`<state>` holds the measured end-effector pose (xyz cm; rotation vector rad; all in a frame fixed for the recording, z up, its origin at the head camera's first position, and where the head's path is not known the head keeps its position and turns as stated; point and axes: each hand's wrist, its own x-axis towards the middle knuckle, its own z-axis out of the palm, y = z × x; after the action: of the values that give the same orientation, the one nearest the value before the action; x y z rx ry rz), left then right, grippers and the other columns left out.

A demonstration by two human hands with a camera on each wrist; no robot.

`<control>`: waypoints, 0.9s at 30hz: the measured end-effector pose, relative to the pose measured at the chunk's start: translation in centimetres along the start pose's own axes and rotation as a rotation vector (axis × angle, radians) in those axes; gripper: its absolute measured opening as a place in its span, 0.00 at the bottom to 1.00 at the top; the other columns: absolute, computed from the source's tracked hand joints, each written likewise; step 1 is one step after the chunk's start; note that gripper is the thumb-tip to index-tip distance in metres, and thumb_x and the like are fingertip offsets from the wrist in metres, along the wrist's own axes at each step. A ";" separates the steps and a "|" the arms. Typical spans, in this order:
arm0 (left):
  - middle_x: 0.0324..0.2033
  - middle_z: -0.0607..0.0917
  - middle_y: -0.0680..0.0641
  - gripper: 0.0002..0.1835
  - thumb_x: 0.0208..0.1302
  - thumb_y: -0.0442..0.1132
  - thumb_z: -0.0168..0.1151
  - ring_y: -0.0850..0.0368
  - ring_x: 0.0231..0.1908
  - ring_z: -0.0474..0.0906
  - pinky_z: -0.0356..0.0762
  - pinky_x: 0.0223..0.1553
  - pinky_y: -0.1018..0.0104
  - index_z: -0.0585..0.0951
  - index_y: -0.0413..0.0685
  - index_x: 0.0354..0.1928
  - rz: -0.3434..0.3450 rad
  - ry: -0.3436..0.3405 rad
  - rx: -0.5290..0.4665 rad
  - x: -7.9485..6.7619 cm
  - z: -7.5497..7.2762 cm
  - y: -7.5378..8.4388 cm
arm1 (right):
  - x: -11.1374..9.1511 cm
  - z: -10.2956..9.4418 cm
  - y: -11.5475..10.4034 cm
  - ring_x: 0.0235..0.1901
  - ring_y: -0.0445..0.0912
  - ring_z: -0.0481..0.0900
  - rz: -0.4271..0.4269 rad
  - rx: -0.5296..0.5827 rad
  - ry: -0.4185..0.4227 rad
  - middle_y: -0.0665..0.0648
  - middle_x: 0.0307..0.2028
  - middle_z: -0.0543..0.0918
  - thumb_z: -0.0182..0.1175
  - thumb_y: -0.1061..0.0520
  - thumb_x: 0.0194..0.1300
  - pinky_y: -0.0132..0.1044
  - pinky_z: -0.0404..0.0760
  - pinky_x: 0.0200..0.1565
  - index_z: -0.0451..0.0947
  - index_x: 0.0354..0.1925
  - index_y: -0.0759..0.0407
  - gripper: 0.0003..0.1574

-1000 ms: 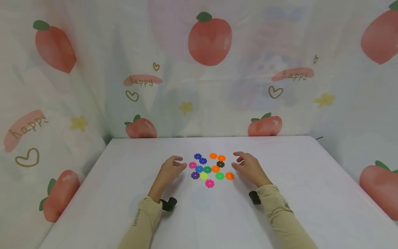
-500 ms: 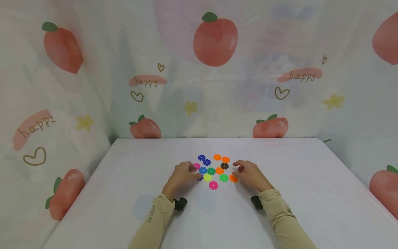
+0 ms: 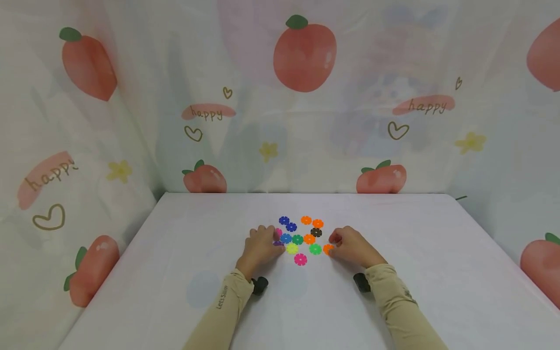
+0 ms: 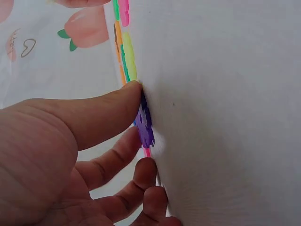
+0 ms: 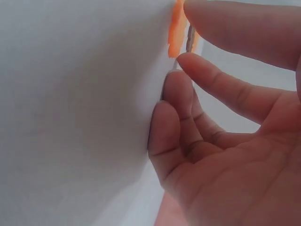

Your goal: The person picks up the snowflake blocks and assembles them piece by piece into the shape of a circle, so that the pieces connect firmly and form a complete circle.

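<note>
The left hand (image 3: 260, 248) pinches a purple disc (image 4: 146, 128); the right hand (image 3: 353, 246) touches an orange disc (image 3: 327, 249); whether it grips, I cannot tell; white counter (image 3: 201, 233); fruit-printed backdrop (image 3: 288, 126) behind.

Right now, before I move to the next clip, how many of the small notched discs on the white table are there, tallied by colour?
Orange discs: 4
Dark blue discs: 2
Pink discs: 2
Light blue disc: 1
Purple disc: 1
Yellow disc: 1
Dark green disc: 1
Bright green disc: 1
Brown disc: 1
Total: 14
</note>
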<state>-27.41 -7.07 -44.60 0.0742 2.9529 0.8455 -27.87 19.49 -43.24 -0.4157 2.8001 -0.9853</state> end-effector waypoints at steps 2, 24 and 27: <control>0.42 0.78 0.44 0.16 0.66 0.44 0.78 0.45 0.51 0.71 0.76 0.58 0.45 0.83 0.44 0.48 -0.012 -0.006 -0.006 0.0 0.0 0.0 | 0.0 0.0 -0.1 0.40 0.52 0.76 0.004 -0.006 -0.011 0.58 0.38 0.79 0.72 0.66 0.62 0.49 0.80 0.47 0.82 0.43 0.67 0.12; 0.37 0.84 0.48 0.09 0.72 0.43 0.72 0.50 0.40 0.79 0.82 0.46 0.56 0.86 0.46 0.43 -0.069 0.003 -0.345 -0.5 -3.1 -2.3 | -0.4 -0.9 0.2 0.35 0.50 0.75 0.024 0.031 0.032 0.55 0.33 0.79 0.68 0.67 0.63 0.42 0.75 0.39 0.75 0.38 0.61 0.10; 0.35 0.85 0.48 0.08 0.72 0.43 0.73 0.50 0.39 0.80 0.81 0.42 0.57 0.87 0.47 0.43 -0.079 0.019 -0.383 -0.5 -3.3 -2.5 | -0.4 -1.0 0.2 0.34 0.50 0.75 0.011 0.060 0.058 0.55 0.32 0.78 0.67 0.67 0.62 0.42 0.75 0.38 0.76 0.39 0.62 0.09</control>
<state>-27.27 -10.92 -43.08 -0.0714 2.7299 1.3837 -27.74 20.35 -42.59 -0.3702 2.8122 -1.0928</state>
